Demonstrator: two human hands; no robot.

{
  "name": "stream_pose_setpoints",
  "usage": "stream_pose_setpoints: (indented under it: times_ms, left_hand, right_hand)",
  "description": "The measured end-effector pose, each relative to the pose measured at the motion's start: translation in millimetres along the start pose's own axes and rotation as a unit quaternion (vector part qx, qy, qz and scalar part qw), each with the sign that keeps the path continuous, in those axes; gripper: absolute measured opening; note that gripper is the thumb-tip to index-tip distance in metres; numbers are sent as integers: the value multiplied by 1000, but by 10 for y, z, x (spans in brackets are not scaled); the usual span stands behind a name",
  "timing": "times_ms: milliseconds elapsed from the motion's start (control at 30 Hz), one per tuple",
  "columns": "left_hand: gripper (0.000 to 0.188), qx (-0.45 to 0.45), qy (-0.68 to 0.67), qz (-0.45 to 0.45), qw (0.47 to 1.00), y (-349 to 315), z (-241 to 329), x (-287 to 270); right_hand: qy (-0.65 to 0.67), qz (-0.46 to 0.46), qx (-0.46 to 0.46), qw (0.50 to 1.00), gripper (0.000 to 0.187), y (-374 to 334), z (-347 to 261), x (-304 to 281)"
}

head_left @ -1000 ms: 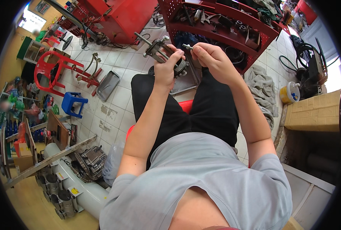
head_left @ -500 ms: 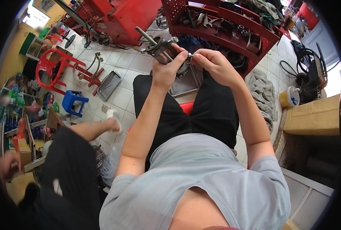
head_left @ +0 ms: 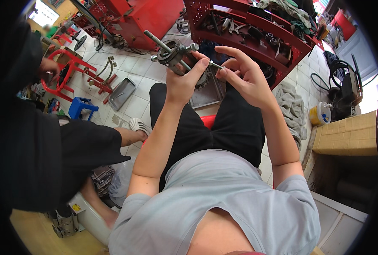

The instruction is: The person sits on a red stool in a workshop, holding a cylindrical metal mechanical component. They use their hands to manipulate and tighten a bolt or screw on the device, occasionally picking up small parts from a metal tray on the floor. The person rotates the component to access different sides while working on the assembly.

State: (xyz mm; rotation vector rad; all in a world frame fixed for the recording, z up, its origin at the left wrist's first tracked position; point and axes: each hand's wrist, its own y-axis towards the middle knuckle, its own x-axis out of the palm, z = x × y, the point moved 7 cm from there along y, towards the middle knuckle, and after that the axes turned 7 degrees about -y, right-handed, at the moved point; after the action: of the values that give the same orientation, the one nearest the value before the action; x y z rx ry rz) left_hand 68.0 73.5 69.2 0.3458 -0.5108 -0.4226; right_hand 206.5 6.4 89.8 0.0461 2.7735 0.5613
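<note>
My left hand (head_left: pixel 182 83) is closed round a dark metal cylindrical assembly (head_left: pixel 174 54), holding it tilted above my knees. A long rod sticks out of its far left end, and bolt heads show at its sides. From the assembly's right side, by my left fingertips, a small thin bolt (head_left: pixel 216 65) juts out. Its outer end lies between the thumb and fingers of my right hand (head_left: pixel 248 80), whose index finger is lifted away. My palm and fingers hide the assembly's near side. Below it, a grey metal tray (head_left: pixel 206 98) rests between my legs.
Ahead stands a red tool cart (head_left: pixel 257 19) with tools and parts. Another person's leg (head_left: pixel 131 136) is close on my left. Beyond are a blue stool (head_left: pixel 83 108), a red chair (head_left: pixel 57 85) and a second tray (head_left: pixel 123 93). At right sit a grey cloth (head_left: pixel 288 104) and a bucket (head_left: pixel 320 112).
My right hand has shifted slightly right and its index finger has opened out, showing more of the bolt. The other person has stepped in closer on the left.
</note>
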Motion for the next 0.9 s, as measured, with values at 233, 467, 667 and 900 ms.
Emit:
stream_pose_setpoints:
  times_ms: [233, 467, 667, 900]
  left_hand:
    - [19, 7, -3, -7, 1000, -34, 96, 57]
    - [25, 6, 31, -22, 999, -42, 78, 74]
    - [13, 10, 16, 9, 1000, -35, 90, 72]
    - [10, 5, 39, 7, 999, -37, 81, 71]
  right_hand:
    - [-12, 12, 4, 1000, 35, -9, -28, -25]
    - [54, 0, -47, 997, 25, 6, -44, -24]
    - [-5, -11, 21, 1000, 19, -18, -104, -51]
    - [-20, -32, -51, 998, 21, -10, -103, -57]
